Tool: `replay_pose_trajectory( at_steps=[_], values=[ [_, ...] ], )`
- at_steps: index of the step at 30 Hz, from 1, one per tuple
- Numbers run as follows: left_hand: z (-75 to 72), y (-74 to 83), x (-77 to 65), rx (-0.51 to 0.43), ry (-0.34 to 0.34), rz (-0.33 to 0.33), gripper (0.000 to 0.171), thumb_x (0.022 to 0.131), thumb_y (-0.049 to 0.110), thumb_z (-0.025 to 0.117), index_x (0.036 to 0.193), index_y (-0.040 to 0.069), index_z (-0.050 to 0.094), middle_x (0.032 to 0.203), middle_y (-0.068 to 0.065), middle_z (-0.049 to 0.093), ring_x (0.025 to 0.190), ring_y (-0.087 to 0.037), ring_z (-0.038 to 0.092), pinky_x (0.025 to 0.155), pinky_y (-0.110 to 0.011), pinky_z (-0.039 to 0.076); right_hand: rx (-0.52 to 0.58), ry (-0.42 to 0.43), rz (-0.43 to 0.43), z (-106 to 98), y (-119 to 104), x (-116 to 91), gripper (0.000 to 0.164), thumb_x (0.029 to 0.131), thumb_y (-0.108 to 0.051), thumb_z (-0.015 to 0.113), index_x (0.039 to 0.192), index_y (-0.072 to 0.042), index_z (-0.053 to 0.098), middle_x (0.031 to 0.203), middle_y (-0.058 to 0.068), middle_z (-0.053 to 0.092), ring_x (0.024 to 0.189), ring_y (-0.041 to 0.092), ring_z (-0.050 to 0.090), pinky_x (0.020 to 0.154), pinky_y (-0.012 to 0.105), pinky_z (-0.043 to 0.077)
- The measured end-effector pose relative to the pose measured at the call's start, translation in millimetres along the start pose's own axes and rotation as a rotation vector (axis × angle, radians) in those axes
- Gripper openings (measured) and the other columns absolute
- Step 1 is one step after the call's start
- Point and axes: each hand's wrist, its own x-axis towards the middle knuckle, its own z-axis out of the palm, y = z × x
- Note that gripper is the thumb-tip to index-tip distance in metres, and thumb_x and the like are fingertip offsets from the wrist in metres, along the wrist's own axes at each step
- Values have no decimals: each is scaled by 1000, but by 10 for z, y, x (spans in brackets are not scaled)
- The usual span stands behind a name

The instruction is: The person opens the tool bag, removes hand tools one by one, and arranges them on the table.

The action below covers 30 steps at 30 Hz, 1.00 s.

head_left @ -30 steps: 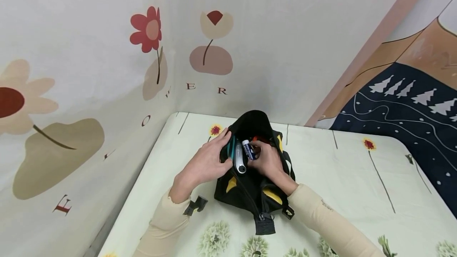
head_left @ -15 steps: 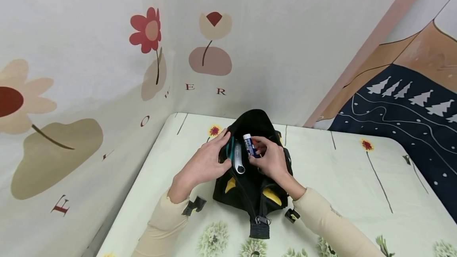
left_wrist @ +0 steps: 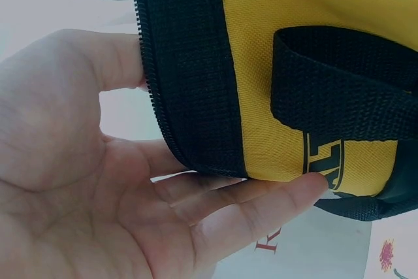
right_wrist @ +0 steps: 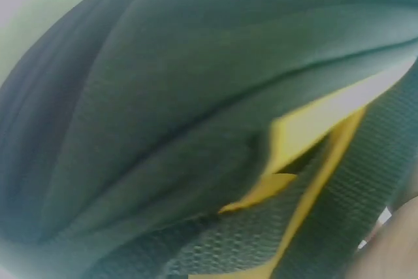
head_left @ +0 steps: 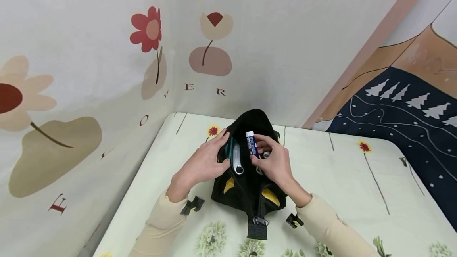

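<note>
A black and yellow tool bag [head_left: 232, 199] stands with its zipped mouth open on the table. My left hand [head_left: 201, 162] holds the bag's left edge, and the left wrist view shows the zipper rim [left_wrist: 189, 76] between thumb and fingers. Over the mouth, my right hand [head_left: 276, 160] pinches a blue glue stick [head_left: 252, 144] with a white cap, nearly upright. Inside lie a silver-grey tool [head_left: 237, 158] with a round hole at its end and a teal item [head_left: 229, 150] against the left wall. The right wrist view has blurred bag cloth [right_wrist: 163, 96].
Black buckles lie on either side of the bag, the left buckle [head_left: 192, 205] by my left wrist and the right buckle [head_left: 294, 220] by my right sleeve. A flower-printed cloth [head_left: 342, 177] covers the table. Printed wall fabric [head_left: 278, 50] rises behind and at left.
My right hand has lifted the glue stick up and slightly right, out of the bag's depth. My left hand keeps its hold on the edge.
</note>
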Motion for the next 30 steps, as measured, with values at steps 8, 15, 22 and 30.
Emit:
replay_pose_trajectory(
  at_steps=[8,15,22,30],
  values=[
    [-8,1,4,-12,-8,8,81,100,10,68,173,1,34,184,-14,24,52,-11,41,59,-30,43,98,67,5,-156,-96,-129,60,82,4,89,140,-6,75,115,14,80,98,30,76,74,19,59],
    [-21,-2,12,-14,-7,33,82,99,9,66,173,-1,33,183,-15,23,50,-9,36,59,-31,40,237,167,-18,-345,-157,-189,63,82,12,86,141,-4,75,119,20,78,95,14,70,70,17,59],
    [-23,-1,21,-7,1,47,81,99,9,66,172,-2,34,183,-15,23,50,-10,38,60,-31,41,354,267,-61,-497,-192,-253,65,83,18,83,145,-2,72,116,10,78,93,9,71,71,19,62],
    [4,-16,-41,-13,2,30,80,99,8,66,172,-2,35,183,-16,25,51,-9,39,59,-30,41,319,367,-41,-693,-209,-358,68,81,23,80,145,2,71,114,-9,78,93,8,72,71,18,61]
  ],
)
